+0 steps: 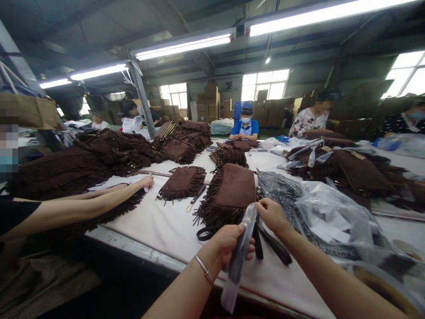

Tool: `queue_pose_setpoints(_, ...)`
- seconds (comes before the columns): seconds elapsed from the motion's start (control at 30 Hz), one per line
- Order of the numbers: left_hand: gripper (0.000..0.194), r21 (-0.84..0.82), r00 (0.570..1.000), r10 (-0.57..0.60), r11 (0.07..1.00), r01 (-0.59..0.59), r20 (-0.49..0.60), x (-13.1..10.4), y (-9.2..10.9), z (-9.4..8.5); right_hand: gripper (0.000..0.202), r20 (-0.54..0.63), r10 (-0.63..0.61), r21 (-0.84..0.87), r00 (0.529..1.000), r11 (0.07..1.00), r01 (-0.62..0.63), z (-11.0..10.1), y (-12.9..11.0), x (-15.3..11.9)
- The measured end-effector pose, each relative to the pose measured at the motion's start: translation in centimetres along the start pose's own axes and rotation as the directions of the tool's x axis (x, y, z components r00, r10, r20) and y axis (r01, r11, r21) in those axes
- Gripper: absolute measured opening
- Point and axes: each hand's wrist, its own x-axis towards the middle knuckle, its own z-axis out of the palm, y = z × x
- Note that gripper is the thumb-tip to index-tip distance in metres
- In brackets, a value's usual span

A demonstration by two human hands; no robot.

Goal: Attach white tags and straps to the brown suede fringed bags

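Observation:
My left hand point(232, 243), with a bangle at the wrist, is wrapped round a dark strap in a clear plastic sleeve point(239, 259) that hangs past the table's front edge. The fingertips of my right hand point(270, 212) pinch the sleeve's top end. Just behind both hands lies a brown fringed bag point(236, 186) on a pile of fringe, with black straps point(274, 243) trailing toward me. A smaller fringed bag point(184, 179) rests further left, beside a short strap with a metal clip point(195, 198).
Brown bags point(66, 170) are heaped at the left, where a co-worker's arm point(96, 204) reaches over the table point(146, 230). At the right are grey knitted fabric point(277, 188), clear plastic bags point(335, 217), tape rolls point(381, 283) and more bags point(361, 173). People sit across the table.

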Motion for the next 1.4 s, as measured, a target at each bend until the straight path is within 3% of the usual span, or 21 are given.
queue_pose_setpoints(0.17, 0.01, -0.113, 0.998, -0.052, 0.992, 0.057, 0.047, 0.9, 2.1, 1.2, 0.034, 0.079, 0.053, 0.209, 0.995, 0.975, -0.068, -0.7, -0.1, -0.6)
queue_pose_setpoints(0.3, 0.009, -0.195, 0.979, -0.144, 0.966, 0.171, 0.146, -0.5, 4.1, 1.3, 0.035, 0.16, 0.074, 0.397, 0.984, 0.908, -0.133, -0.9, -0.7, -2.4)
queue_pose_setpoints(0.5, 0.007, -0.501, 0.923, -0.176, 0.797, 0.338, 0.343, -2.5, 4.6, 1.5, 0.032, 0.301, 0.086, 0.737, 0.95, 0.611, -0.289, 0.9, -2.6, -5.0)
queue_pose_setpoints(0.6, 0.005, -0.535, 0.907, -0.167, 0.76, 0.369, 0.388, -2.8, 3.8, 1.6, 0.032, 0.348, 0.09, 0.819, 0.933, 0.455, -0.35, 1.9, -3.1, -5.8)
queue_pose_setpoints(0.67, 0.006, -0.529, 0.895, -0.154, 0.759, 0.379, 0.42, -2.9, 3.1, 1.4, 0.033, 0.359, 0.105, 0.834, 0.927, 0.41, -0.369, 2.3, -3.2, -6.1)
queue_pose_setpoints(0.8, 0.013, -0.508, 0.886, -0.114, 0.784, 0.358, 0.449, -2.9, 1.8, 0.5, 0.034, 0.363, 0.126, 0.799, 0.923, 0.468, -0.378, 2.6, -3.4, -6.4)
queue_pose_setpoints(0.9, 0.016, -0.47, 0.889, -0.11, 0.816, 0.336, 0.444, -2.9, 0.8, -0.4, 0.03, 0.344, 0.111, 0.746, 0.932, 0.57, -0.343, 2.6, -3.3, -6.3)
queue_pose_setpoints(1.0, 0.015, -0.41, 0.899, -0.121, 0.858, 0.308, 0.42, -2.8, 0.1, -1.1, 0.024, 0.307, 0.041, 0.684, 0.951, 0.685, -0.251, 2.5, -3.1, -6.1)
queue_pose_setpoints(1.17, 0.018, -0.36, 0.908, -0.115, 0.892, 0.273, 0.404, -2.8, 0.1, -1.9, 0.025, 0.262, -0.033, 0.605, 0.964, 0.784, -0.138, 2.8, -3.0, -5.8)
queue_pose_setpoints(1.4, 0.021, -0.328, 0.916, -0.171, 0.897, 0.298, 0.364, -2.9, -0.1, -2.2, 0.022, 0.087, -0.104, 0.274, 0.991, 0.959, 0.077, 3.0, -3.2, -5.3)
